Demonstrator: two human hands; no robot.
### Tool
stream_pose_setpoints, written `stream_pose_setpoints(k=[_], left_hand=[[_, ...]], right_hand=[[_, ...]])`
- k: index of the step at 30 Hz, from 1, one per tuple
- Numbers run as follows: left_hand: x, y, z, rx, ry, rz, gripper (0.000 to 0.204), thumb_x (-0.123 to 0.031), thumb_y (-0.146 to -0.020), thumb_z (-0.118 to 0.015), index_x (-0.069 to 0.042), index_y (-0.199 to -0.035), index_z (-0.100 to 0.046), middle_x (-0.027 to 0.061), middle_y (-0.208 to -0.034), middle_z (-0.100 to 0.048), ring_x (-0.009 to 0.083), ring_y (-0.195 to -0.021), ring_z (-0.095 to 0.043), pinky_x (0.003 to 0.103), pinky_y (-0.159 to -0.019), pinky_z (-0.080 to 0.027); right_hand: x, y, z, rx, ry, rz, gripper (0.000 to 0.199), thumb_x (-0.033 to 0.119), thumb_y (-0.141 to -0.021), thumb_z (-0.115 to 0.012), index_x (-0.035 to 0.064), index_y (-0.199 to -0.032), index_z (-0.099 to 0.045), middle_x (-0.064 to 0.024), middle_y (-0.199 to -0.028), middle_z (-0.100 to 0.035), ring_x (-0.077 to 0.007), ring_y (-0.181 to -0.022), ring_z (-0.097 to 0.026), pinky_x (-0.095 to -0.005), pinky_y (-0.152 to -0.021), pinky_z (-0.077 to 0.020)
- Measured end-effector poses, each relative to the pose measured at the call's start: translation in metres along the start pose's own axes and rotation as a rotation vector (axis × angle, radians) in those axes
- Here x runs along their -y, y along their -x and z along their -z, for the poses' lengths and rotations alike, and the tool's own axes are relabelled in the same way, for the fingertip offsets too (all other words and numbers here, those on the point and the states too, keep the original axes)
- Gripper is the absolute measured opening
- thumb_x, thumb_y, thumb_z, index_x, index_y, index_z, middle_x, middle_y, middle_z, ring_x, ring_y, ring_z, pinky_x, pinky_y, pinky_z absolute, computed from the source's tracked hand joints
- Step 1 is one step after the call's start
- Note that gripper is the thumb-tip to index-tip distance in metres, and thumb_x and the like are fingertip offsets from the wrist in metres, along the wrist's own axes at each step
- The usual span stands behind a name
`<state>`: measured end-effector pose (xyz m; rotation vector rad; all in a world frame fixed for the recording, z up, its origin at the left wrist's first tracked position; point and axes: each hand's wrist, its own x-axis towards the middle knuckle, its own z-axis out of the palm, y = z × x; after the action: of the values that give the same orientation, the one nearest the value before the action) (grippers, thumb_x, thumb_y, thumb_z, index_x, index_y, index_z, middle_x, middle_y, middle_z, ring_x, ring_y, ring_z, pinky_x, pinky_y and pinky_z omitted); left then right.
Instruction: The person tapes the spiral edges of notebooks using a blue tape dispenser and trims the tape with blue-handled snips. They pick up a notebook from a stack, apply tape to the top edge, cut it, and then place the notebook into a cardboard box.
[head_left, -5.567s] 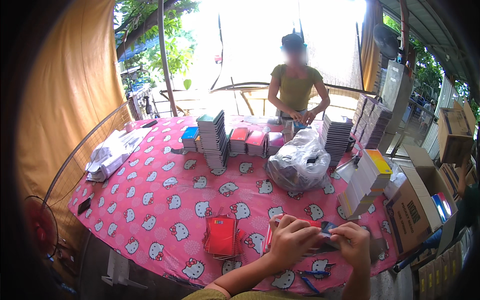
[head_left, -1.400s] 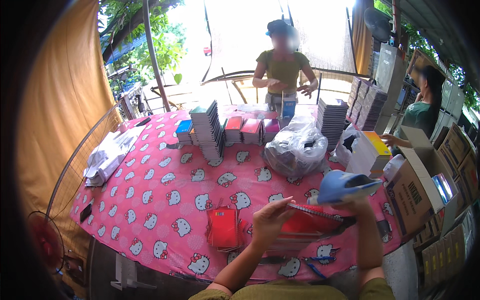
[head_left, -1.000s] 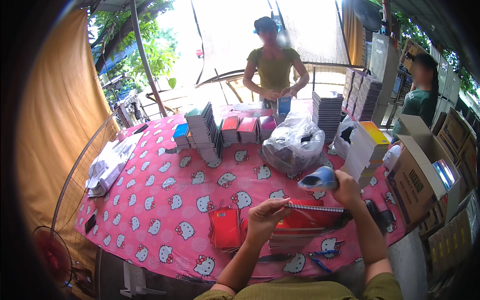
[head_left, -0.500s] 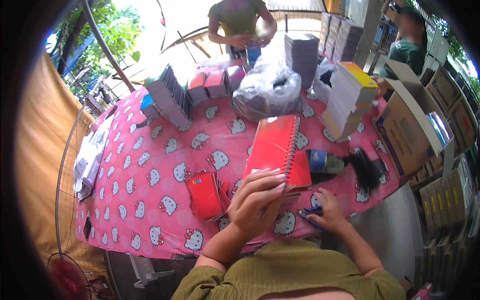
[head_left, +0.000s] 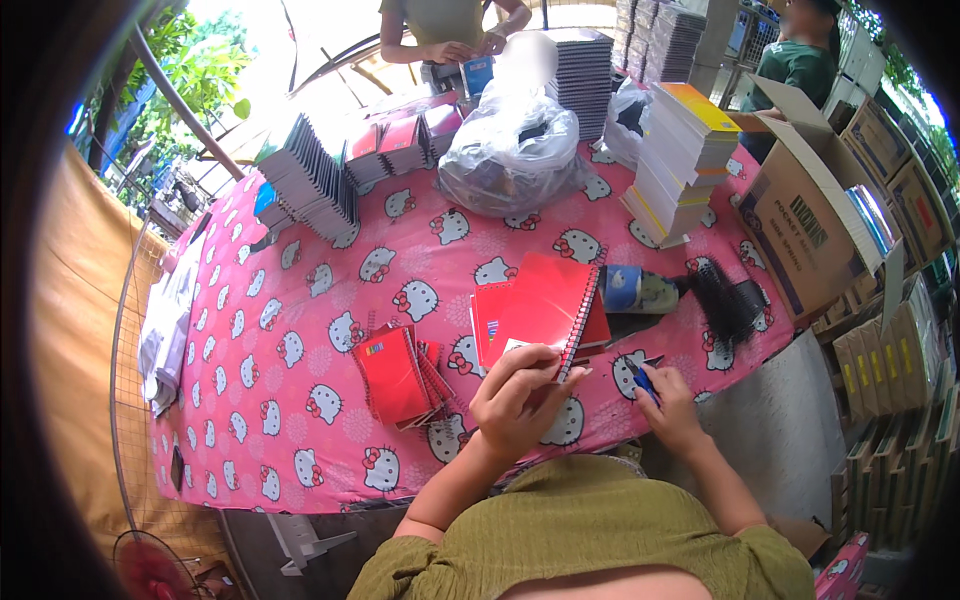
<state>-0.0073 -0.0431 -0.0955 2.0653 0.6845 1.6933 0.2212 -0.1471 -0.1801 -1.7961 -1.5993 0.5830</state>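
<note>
My left hand (head_left: 517, 405) pinches the near edge of a red spiral-bound notebook (head_left: 545, 300), thumb near its black coil. Beneath and around this notebook lie other red notebooks (head_left: 490, 300), partly covered by it. In my right hand (head_left: 670, 405) are blue-handled pliers (head_left: 643, 380), the fingers wrapped round the handles and the dark tip pointing away from me. The pliers are apart from the notebook, a little to its right. Left of my left hand, a small loose pile of red spiral notebooks (head_left: 395, 375) rests on the tablecloth.
On the pink patterned tablecloth (head_left: 300, 350) stand notebook stacks (head_left: 310, 185), a plastic bag (head_left: 515, 165), a tall white-and-yellow stack (head_left: 680, 165), a bottle (head_left: 640, 290) and black bristly strands (head_left: 720, 305). An open carton (head_left: 810, 230) is at right. Two people are across the table.
The raised notebook has come down onto the other red ones, my left hand still at its edge. My right hand has closed round the pliers and lifted them with the tip forward.
</note>
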Motion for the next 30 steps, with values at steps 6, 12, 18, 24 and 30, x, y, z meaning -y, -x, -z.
stream_pose_setpoints(k=[6, 12, 18, 24, 30], left_hand=[[0.002, 0.002, -0.001, 0.037, -0.026, -0.048, 0.028, 0.003, -0.068, -0.082, 0.000, -0.075, -0.055, 0.0149, -0.094, -0.063, 0.0204, -0.078, -0.065, 0.029, -0.064, -0.055], [-0.002, 0.004, 0.008, 0.056, -0.079, -0.017, 0.018, 0.006, -0.069, -0.077, 0.002, -0.078, -0.062, 0.0144, -0.094, -0.065, 0.0202, -0.077, -0.065, 0.029, -0.065, -0.055], [0.007, 0.015, 0.010, 0.107, 0.182, -0.269, 0.008, 0.006, -0.078, -0.061, 0.008, -0.085, -0.059, 0.0211, -0.103, -0.059, 0.0328, -0.084, -0.062, 0.041, -0.074, -0.052], [0.010, 0.002, 0.048, -0.609, 0.092, -0.022, 0.016, 0.004, -0.083, -0.066, -0.001, -0.093, -0.055, 0.0159, -0.099, -0.063, 0.0189, -0.095, -0.063, 0.029, -0.077, -0.051], [0.056, 0.079, 0.106, -1.068, -0.062, 0.572, 0.014, -0.008, -0.090, -0.065, -0.004, -0.088, -0.052, 0.0096, -0.098, -0.063, 0.0106, -0.086, -0.059, 0.024, -0.076, -0.049]], right_hand=[[0.118, -0.014, 0.051, -0.101, -0.067, 0.460, 0.044, 0.016, -0.074, -0.075, 0.0004, -0.112, -0.060, -0.0174, -0.110, -0.058, -0.0344, -0.102, -0.057, -0.0421, -0.088, -0.0455], [0.135, -0.018, 0.048, -0.094, 0.167, 0.492, 0.040, 0.014, -0.072, -0.074, 0.0005, -0.108, -0.062, -0.0166, -0.106, -0.059, -0.0318, -0.098, -0.058, -0.0408, -0.083, -0.0479], [0.088, -0.017, 0.029, 0.641, -1.378, -0.349, 0.040, 0.030, -0.082, -0.062, -0.0083, -0.094, -0.061, -0.0190, -0.073, -0.065, -0.0300, -0.057, -0.063, -0.0374, -0.055, -0.0536], [0.063, -0.003, 0.022, 0.386, -0.773, -0.058, 0.040, 0.009, -0.089, -0.063, 0.0003, -0.126, -0.052, -0.0128, -0.120, -0.059, -0.0213, -0.113, -0.055, -0.0324, -0.098, -0.0416], [-0.043, -0.020, -0.002, 0.254, -0.059, 0.149, 0.035, 0.014, -0.080, -0.075, -0.0003, -0.109, -0.062, -0.0155, -0.100, -0.066, -0.0250, -0.090, -0.065, -0.0337, -0.082, -0.0516]])
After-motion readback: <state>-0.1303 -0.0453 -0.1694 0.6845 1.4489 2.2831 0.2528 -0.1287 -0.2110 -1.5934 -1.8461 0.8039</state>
